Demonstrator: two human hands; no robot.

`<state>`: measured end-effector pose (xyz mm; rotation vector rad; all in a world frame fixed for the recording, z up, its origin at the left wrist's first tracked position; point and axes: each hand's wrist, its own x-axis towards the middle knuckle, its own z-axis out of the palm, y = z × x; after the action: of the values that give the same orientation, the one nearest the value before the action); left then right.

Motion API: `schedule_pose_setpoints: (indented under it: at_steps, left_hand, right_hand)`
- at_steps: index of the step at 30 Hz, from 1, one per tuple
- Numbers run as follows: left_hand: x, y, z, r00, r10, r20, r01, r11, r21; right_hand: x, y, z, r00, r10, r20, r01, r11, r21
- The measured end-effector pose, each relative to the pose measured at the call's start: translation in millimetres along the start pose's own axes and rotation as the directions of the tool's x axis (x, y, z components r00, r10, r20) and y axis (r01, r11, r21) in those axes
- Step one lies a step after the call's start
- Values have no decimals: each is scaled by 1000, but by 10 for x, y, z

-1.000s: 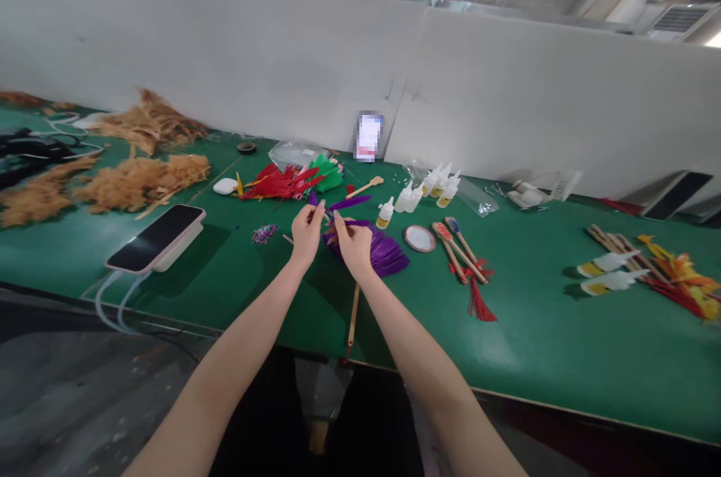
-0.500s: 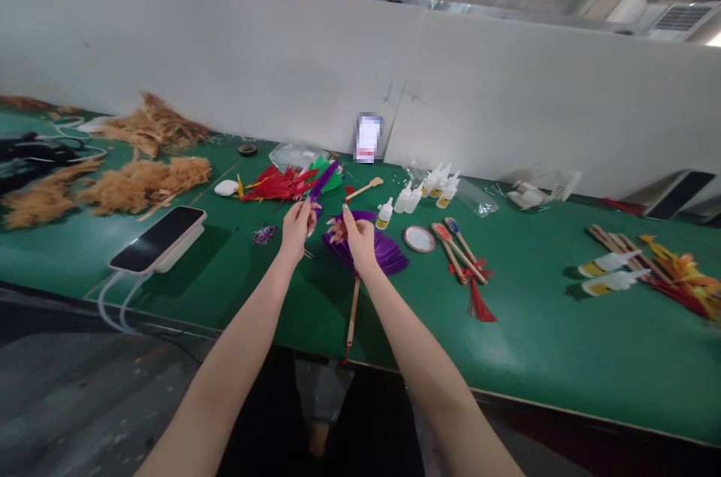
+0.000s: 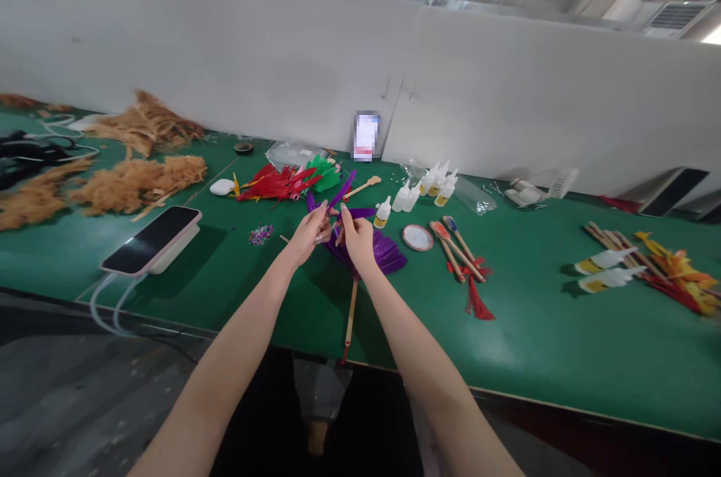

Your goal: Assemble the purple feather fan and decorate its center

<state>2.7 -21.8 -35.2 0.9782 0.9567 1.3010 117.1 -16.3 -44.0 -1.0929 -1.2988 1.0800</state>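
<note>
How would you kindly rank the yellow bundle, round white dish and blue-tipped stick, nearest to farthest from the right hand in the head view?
From the right hand:
1. Round white dish: just to its right.
2. Blue-tipped stick: right of the dish.
3. Yellow bundle: at far right.

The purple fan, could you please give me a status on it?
Left hand pinching purple feather; right hand at purple fan; small bottle standing close by.
</note>
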Motion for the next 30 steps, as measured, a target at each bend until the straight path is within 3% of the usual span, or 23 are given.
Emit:
schedule_pose_setpoints:
  at_steps: [10,16,19,30]
  left_hand:
    - [43,-101,-39,997,43,-65,-34,990,136]
    - [33,-52,-49,997,58,-40,-53,992,118]
    - [29,-57,-48,999,48,-26,-44,992,121]
    - [80,-115,-59,992,65,-111,-49,988,146]
  right_hand:
    - [-41,-9,14,998,-44,51,47,997,-61]
    - [16,-26,-11,991,97,97,-107,989,104]
    - [51,-21,-32,987,110,120,-126,982,138]
    - [-7,-5,31,1000,16,22,-18,995,93]
